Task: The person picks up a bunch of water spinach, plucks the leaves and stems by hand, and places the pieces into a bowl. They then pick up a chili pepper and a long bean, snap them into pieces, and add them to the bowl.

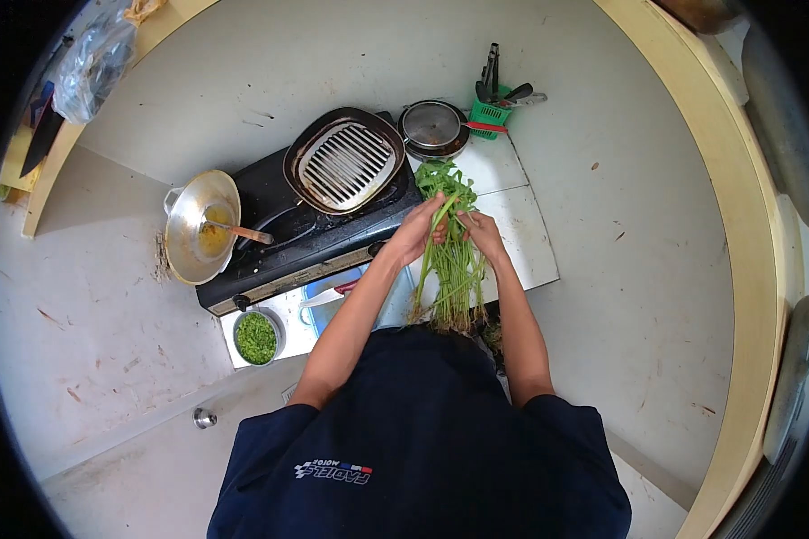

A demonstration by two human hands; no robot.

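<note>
A bunch of leafy greens (pixel 457 278) with long thin stalks and roots lies on the white tiled counter, leaves toward the wall and roots toward my body. My left hand (pixel 418 230) is closed around a few stalks over the left side of the bunch. Over its right side, my right hand (pixel 483 235) has its fingers pinched on a stalk or leaf of the greens. Left of the bunch, partly behind my left forearm, lies a knife with a red handle (pixel 345 287) over a blue tray (pixel 328 310).
A black gas stove (pixel 279 216) carries a ridged grill pan (pixel 351 166) and a wok (pixel 189 242) with a wooden-handled spatula (pixel 247 234). Chopped greens fill a round bowl (pixel 257 339) at front left. Behind stand a lidded pan (pixel 433 126) and a green utensil basket (pixel 489 117).
</note>
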